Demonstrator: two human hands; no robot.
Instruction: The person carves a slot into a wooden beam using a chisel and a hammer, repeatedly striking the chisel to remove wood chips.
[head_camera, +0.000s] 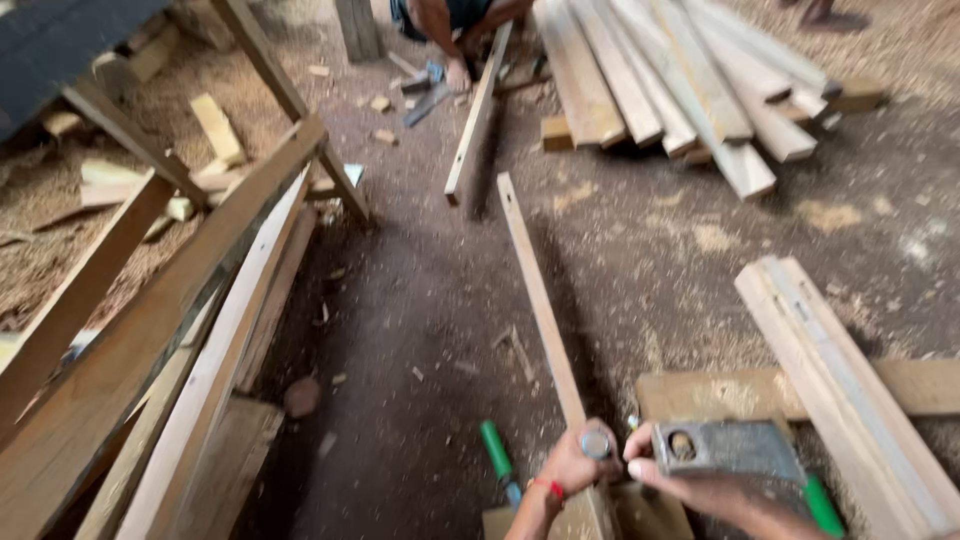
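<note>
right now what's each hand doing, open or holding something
Left hand: closed around a round metal knob at the near end of the long wooden strip.
Right hand: holding a grey metal plane.

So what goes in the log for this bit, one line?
left hand: on round metal knob | right hand: holding grey metal block | long wooden strip: runs ahead over floor | another person: crouched beyond
</note>
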